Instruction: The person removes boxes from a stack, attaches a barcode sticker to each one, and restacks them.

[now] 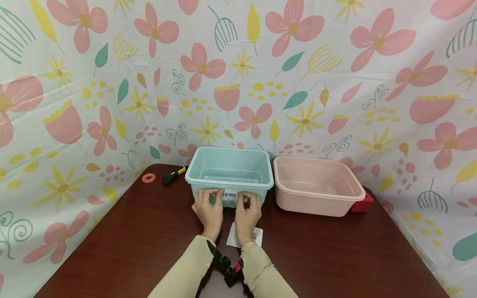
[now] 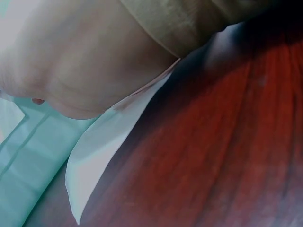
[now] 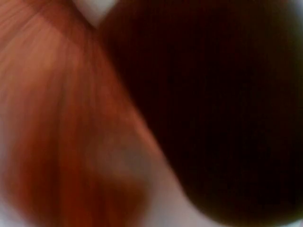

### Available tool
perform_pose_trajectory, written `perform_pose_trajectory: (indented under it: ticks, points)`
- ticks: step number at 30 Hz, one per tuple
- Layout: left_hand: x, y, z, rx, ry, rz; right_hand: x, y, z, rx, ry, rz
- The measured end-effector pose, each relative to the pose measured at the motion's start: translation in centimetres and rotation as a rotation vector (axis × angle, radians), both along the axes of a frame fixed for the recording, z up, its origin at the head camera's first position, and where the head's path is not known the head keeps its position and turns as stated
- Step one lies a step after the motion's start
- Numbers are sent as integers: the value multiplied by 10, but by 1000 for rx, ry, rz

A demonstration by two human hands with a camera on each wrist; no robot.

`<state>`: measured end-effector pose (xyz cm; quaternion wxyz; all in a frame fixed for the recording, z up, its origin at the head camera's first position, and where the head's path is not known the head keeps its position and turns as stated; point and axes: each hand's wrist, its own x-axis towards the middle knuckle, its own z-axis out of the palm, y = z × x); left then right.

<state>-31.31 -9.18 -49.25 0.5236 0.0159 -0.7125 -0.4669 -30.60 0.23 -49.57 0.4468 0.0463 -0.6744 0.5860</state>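
A light blue plastic bin (image 1: 232, 161) stands at the back middle of the table in the head view. Against its front wall is a small white barcode label (image 1: 230, 195). My left hand (image 1: 210, 213) pinches the label's left end, while the right hand (image 1: 247, 215) pinches its right end, fingers bent. Below the hands, a white paper sheet (image 1: 233, 236) with a barcode lies on the table, partly covered by the right wrist. The left wrist view shows the left hand (image 2: 80, 61) close up, with the sheet (image 2: 99, 146) and the bin (image 2: 28, 161) past it. The right wrist view is dark and blurred.
To the right of the blue bin stands a pink bin (image 1: 316, 207), with a red object (image 1: 363, 203) partly behind it. A black and yellow handled tool (image 1: 174, 175) and an orange ring-shaped roll (image 1: 148, 178) lie at the back left. Floral cloth (image 1: 242, 82) hangs behind the table.
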Motion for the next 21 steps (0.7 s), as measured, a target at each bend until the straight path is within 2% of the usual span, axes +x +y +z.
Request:
perform_pose_trajectory:
  ticks: [11,21]
  points:
    - [0,0,0,8,-55,-8,0,0,1,-5,6,4]
    - [1,0,-2,-2,-39,23,2,2,1,-5,-3,-3]
